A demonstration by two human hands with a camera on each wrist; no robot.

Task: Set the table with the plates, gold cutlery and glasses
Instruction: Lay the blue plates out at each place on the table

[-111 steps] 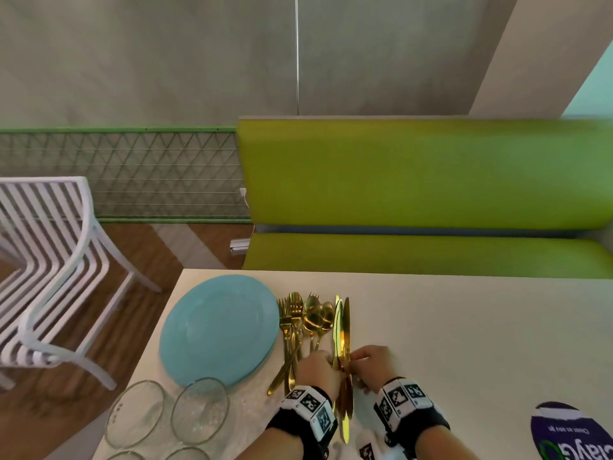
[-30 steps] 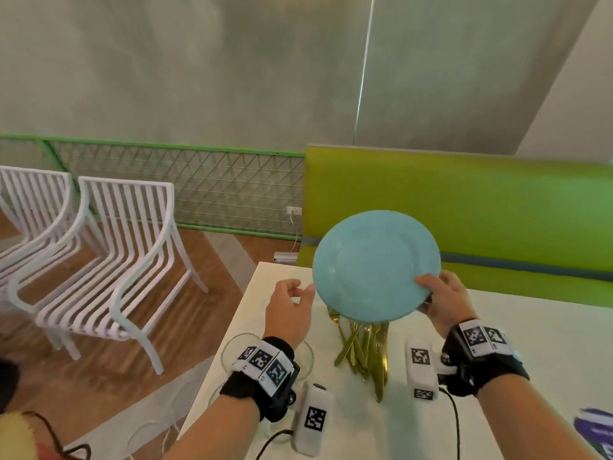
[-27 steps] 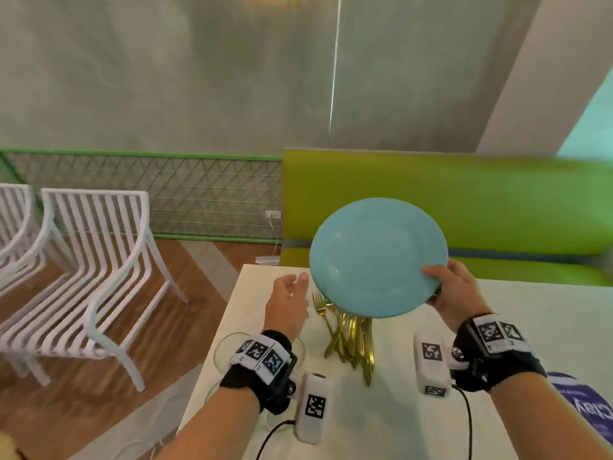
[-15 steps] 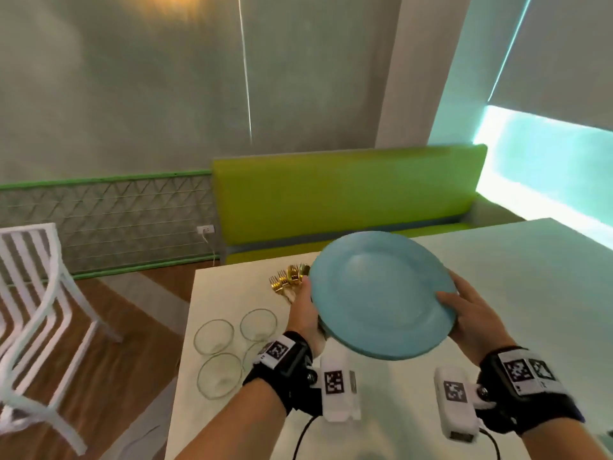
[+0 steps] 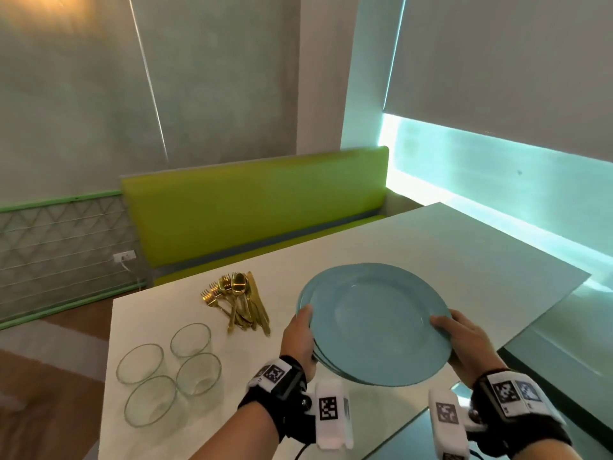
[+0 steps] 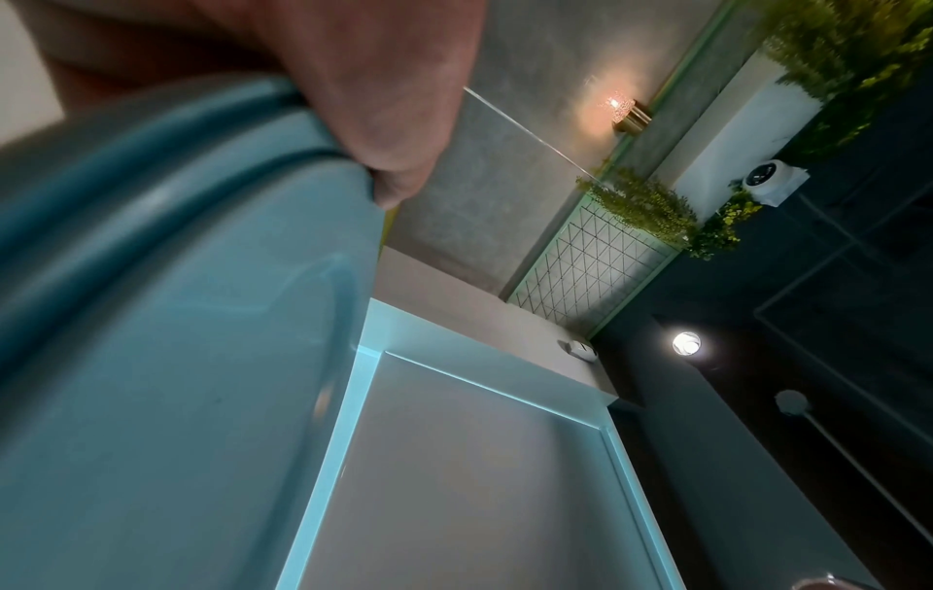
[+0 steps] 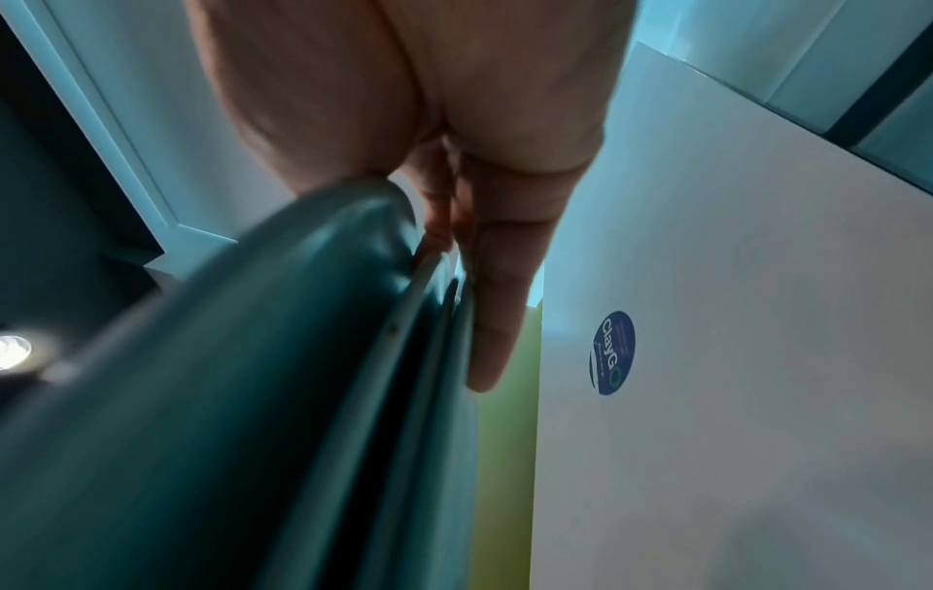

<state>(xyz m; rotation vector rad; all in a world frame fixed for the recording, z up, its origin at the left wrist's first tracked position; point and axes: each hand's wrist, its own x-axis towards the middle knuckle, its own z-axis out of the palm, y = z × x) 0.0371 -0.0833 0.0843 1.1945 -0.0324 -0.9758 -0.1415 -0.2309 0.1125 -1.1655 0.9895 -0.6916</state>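
Observation:
A stack of light blue plates (image 5: pixel 374 323) is held above the white table (image 5: pixel 431 254), tilted slightly toward me. My left hand (image 5: pixel 300 330) grips its left rim, thumb on top; my right hand (image 5: pixel 459 340) grips the right rim. In the left wrist view the thumb lies over the plates (image 6: pixel 167 319). In the right wrist view my fingers run under the stacked plates (image 7: pixel 227 419). A pile of gold cutlery (image 5: pixel 238 302) lies on the table to the left. Several clear glasses (image 5: pixel 172 366) stand near the left front corner.
A green bench (image 5: pixel 252 210) runs along the table's far side. A blue round sticker (image 7: pixel 611 353) is on the tabletop in the right wrist view. The table's right end (image 5: pixel 564 287) drops off toward a lit window. A wire mesh fence (image 5: pixel 59 247) stands at left.
Both hands carried the plates to the right and lower over the table. The view swung right, leaving the cutlery and glasses farther left. The left hand took hold of the rim.

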